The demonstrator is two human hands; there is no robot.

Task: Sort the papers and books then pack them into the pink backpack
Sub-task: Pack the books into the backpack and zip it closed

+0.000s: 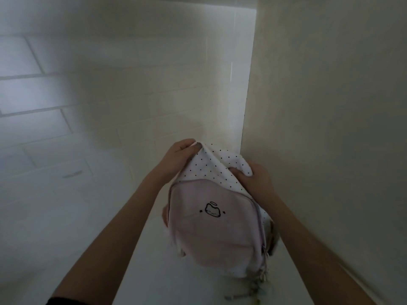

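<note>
The pink backpack (215, 227) hangs in front of me, low and right of centre, its pink front pocket bearing a small cat drawing. Its upper part is white fabric with black dots. My left hand (178, 157) pinches the top left edge of that dotted fabric. My right hand (253, 179) grips the top right edge. No papers or books show in the head view. The inside of the bag is hidden.
A pale tiled floor (66, 150) spreads to the left and below. A cream wall (330, 128) rises close on the right, its corner edge just beyond the backpack. The picture is dim and blurred.
</note>
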